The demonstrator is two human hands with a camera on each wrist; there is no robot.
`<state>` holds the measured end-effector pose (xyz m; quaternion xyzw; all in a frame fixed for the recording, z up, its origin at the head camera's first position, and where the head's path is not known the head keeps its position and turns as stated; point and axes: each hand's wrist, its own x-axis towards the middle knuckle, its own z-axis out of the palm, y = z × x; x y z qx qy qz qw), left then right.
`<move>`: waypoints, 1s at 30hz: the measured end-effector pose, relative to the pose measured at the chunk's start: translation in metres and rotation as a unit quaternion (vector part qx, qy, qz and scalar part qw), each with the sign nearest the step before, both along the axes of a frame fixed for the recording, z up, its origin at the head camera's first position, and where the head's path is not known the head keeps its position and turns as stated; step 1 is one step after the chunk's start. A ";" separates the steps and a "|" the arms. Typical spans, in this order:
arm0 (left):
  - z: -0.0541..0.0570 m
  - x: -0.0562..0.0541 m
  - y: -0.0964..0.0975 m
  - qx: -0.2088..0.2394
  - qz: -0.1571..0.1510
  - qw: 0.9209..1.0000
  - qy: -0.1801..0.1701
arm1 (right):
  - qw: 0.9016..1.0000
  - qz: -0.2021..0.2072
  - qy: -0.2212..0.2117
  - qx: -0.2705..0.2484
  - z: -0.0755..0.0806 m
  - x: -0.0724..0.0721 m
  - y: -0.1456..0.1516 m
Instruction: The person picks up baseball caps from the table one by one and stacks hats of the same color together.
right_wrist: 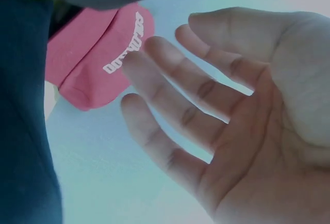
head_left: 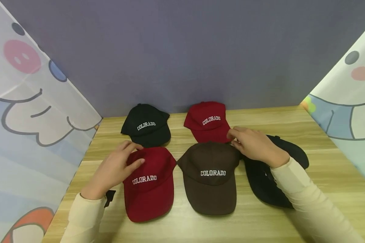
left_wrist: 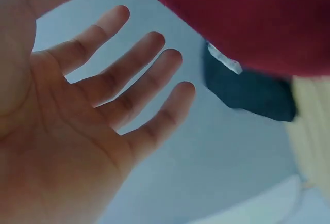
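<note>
Wood-grain tabletop [head_left: 337, 175] is backed by a grey-purple panel [head_left: 200, 50] and flanked by cartoon-printed sheets [head_left: 6, 135]. Five baseball caps are laid out. Back row: black cap [head_left: 147, 118] at left, smaller-looking red cap [head_left: 208, 114] at centre. Front row: front red cap [head_left: 150, 199], brown cap [head_left: 212, 192], and right black cap [head_left: 258, 182], partly covered by a cream sleeve [head_left: 310, 202]. COLORADO is lettered in white on the first four.

Left hand [head_left: 117, 167] is held by the front red cap's crown; fingers are spread, nothing gripped, and a gap to the cap is shown in the left wrist view. Right hand [head_left: 253, 145] is held between the back red, brown and right black caps, fingers loosely extended, grip empty; whether the red brim is touched cannot be told. Small black item [head_left: 110, 198] is seen beside the left cuff.
</note>
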<state>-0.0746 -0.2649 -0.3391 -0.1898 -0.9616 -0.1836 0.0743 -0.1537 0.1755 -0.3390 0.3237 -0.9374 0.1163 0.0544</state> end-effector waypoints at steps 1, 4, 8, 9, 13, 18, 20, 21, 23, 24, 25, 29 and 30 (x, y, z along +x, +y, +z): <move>-0.001 -0.003 -0.010 0.015 0.003 1.000 -0.012 | 1.000 0.001 0.002 0.002 0.002 -0.002 0.000; -0.008 -0.012 -0.036 0.047 0.008 0.998 -0.046 | 1.000 0.001 0.001 0.016 0.008 -0.010 -0.003; -0.018 -0.019 -0.060 0.078 0.008 0.991 -0.110 | 0.999 0.001 0.001 0.043 0.010 -0.020 -0.009; -0.020 -0.020 -0.065 0.084 0.004 0.988 -0.127 | 0.999 0.002 0.001 0.051 0.009 -0.023 -0.011; -0.029 -0.022 -0.080 0.104 -0.015 0.977 -0.183 | 0.997 0.007 -0.003 0.081 0.000 -0.034 -0.020; -0.033 -0.023 -0.091 0.132 -0.028 0.961 -0.240 | 0.993 0.010 -0.003 0.115 -0.012 -0.044 -0.031; -0.034 -0.023 -0.095 0.151 -0.034 0.951 -0.269 | 0.992 0.010 -0.004 0.129 -0.016 -0.047 -0.033; -0.034 -0.022 -0.096 0.160 -0.038 0.945 -0.283 | 0.991 0.008 -0.005 0.136 -0.017 -0.048 -0.034; -0.034 -0.022 -0.098 0.172 -0.050 0.935 -0.306 | 0.989 0.006 -0.010 0.146 -0.021 -0.050 -0.034; -0.034 -0.022 -0.099 0.175 -0.052 0.931 -0.317 | 0.989 0.005 -0.013 0.149 -0.022 -0.050 -0.034; -0.035 -0.023 -0.099 0.176 -0.056 0.928 -0.324 | 0.988 0.004 -0.014 0.152 -0.024 -0.051 -0.034; -0.041 -0.026 -0.098 0.167 -0.057 0.926 -0.333 | 0.989 0.007 -0.007 0.149 -0.031 -0.055 -0.034; -0.042 -0.027 -0.097 0.165 -0.054 0.927 -0.333 | 0.989 0.009 -0.004 0.148 -0.032 -0.056 -0.034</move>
